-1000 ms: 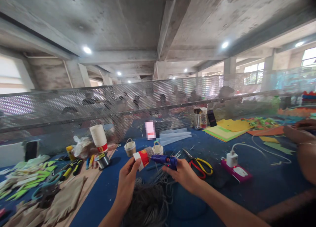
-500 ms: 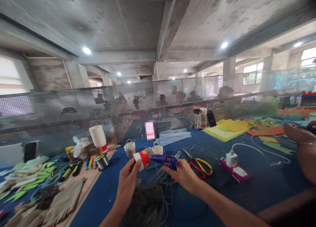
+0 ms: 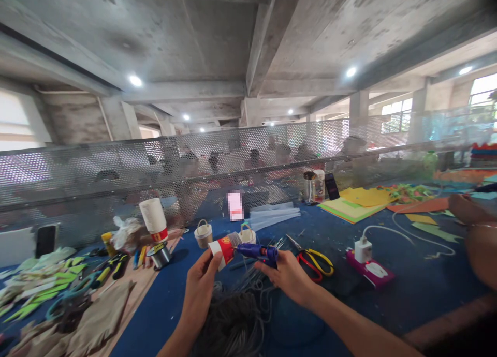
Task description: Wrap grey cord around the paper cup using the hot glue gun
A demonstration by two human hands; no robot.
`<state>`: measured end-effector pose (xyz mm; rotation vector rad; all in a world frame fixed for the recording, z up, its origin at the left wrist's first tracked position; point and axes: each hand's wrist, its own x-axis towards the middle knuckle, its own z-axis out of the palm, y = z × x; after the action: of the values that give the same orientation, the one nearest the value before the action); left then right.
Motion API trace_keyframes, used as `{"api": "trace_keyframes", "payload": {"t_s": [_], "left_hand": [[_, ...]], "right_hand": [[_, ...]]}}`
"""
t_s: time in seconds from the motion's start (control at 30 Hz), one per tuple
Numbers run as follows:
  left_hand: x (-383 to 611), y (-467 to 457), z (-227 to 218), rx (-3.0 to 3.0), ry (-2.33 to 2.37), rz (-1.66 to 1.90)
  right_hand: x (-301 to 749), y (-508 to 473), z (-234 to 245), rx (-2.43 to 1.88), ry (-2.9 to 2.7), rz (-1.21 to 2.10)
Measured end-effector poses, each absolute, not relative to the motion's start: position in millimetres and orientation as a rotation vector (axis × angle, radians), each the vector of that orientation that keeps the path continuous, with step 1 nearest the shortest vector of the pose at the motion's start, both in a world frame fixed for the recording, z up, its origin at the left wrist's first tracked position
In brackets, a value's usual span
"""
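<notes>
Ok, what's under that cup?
Beneath the cup and glue gun, a tangled grey cord bundle on the blue table. The left hand and right hand cover parts of it.

Red-and-yellow scissors (image 3: 315, 261) on blue table cover (image 3: 419, 289), white charger (image 3: 364, 250) plugged into pink power strip (image 3: 376, 272), stack of paper cups (image 3: 154, 220) at left, two small baskets (image 3: 203, 234) nearby, yellow paper sheets (image 3: 368, 195) before perforated metal screen (image 3: 116, 176)

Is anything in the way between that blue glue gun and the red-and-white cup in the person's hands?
Nothing visible does. The left hand holds the red-and-white paper cup, and the right hand aims the blue plastic glue gun straight at it. The grey cord bundle lies lower, out of the way.
</notes>
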<state>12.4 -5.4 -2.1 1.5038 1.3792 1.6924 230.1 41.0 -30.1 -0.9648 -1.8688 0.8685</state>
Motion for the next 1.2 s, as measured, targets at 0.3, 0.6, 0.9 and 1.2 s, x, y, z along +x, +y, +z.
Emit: {"api": "trace_keyframes", "payload": {"t_s": [0.3,0.6,0.9,1.2], "left_hand": [[13,-6,-1,1.543,1.433,1.701],[12,-2,-7,1.566,1.429,1.673],[9,-1,-11,1.657,1.486,1.648],[9,2,-17,1.794,1.550,1.655]], "right_hand": [[231,40,-29,-0.969,-1.859,0.911],[230,40,-28,-0.991,-1.844,0.885],[230,41,-30,-0.974,-1.803,0.912],[232,41,-24,-0.956,-1.816,0.924]]}}
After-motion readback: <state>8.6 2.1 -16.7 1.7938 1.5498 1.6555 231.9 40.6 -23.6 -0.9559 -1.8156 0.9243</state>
